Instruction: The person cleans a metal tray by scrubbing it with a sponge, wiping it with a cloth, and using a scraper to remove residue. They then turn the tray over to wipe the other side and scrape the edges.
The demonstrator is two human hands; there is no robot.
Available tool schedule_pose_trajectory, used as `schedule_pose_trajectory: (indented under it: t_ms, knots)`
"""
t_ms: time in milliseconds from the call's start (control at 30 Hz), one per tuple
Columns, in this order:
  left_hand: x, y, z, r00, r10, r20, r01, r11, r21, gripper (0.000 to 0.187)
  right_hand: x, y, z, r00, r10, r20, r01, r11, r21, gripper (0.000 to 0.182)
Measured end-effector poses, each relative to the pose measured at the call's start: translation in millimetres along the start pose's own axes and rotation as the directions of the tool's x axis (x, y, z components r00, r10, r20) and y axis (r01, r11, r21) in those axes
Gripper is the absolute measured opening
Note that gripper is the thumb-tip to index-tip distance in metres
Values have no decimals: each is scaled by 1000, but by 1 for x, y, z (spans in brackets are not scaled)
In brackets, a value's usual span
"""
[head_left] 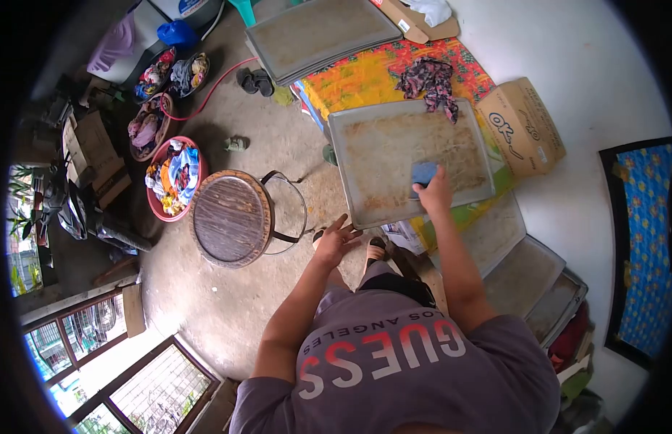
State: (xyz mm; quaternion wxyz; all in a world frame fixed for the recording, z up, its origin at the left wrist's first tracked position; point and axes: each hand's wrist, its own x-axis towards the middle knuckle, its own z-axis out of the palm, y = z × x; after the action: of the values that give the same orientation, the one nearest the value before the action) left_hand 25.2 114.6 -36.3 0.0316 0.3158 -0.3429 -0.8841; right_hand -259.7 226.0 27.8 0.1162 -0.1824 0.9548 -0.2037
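Observation:
A large metal baking tray with brown stains lies on a table covered by a yellow and red flowered cloth. My right hand is over the tray's near right part, fingers closed on a small blue pad that lies against the tray surface. By the tray's near left corner is my left hand, fingers spread and holding nothing. A crumpled dark patterned cloth overlaps the tray's far edge.
More trays are stacked at the far end, and others lie to the right. A cardboard box leans by the wall. To the left are a round wooden stool, a red basin of clothes, and slippers.

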Motion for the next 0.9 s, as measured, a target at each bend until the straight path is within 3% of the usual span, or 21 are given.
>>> schedule_pose_trajectory:
  t_ms: [67, 100, 167, 200, 233, 267, 367, 467, 600, 667, 700, 733, 800, 900]
  knots:
    - [-11, 25, 24, 991, -128, -22, 119, 962, -247, 92, -13, -8, 20, 992, 38, 123, -42, 999, 31, 80]
    - [-11, 26, 25, 990, -136, -26, 124, 955, -268, 94, -29, -27, 29, 989, 24, 146, -33, 998, 58, 80]
    - [-13, 24, 25, 987, -155, -35, 137, 941, -310, 98, -55, -57, 62, 985, -161, 68, 151, 980, 133, 77]
    - [-16, 24, 26, 985, -159, -61, 131, 937, -323, 99, -69, -91, 52, 975, -92, 204, 73, 993, 98, 74]
    - [-17, 25, 27, 983, -160, -86, 123, 935, -333, 100, -70, -107, 48, 952, -169, 256, 155, 985, 78, 72]
    - [-18, 28, 28, 981, -158, -110, 112, 933, -343, 101, -70, -117, 47, 955, -237, 178, 204, 961, 187, 73]
    - [-24, 35, 32, 969, -184, -164, 117, 929, -352, 99, -65, -140, 10, 957, -257, 137, 217, 943, 254, 72]
    - [-21, 34, 27, 981, -181, -73, 152, 944, -292, 92, -30, -100, 1, 978, -196, 77, 182, 970, 159, 76]
    - [-18, 30, 23, 992, -128, 3, 126, 969, -212, 79, -5, -34, 14, 991, 41, 126, -32, 997, -74, 77]
    - [-19, 33, 27, 990, -142, 5, 140, 971, -193, 73, -40, -49, 39, 983, -147, 110, 151, 988, -22, 76]
    - [-18, 33, 29, 989, -142, -29, 136, 979, -152, 71, -59, -64, 52, 966, -238, 99, 239, 971, 2, 75]
    - [-17, 34, 31, 988, -141, -65, 134, 985, -109, 69, -74, -86, 47, 958, -218, 187, 238, 967, -89, 73]
    - [-12, 38, 30, 978, -127, -163, 130, 992, 5, 63, -65, -76, 51, 967, -252, 39, 253, 967, -21, 71]
    - [1, 28, 29, 953, -33, -300, 85, 983, 161, 50, -25, -54, 16, 998, -5, 56, 4, 1000, 7, 63]
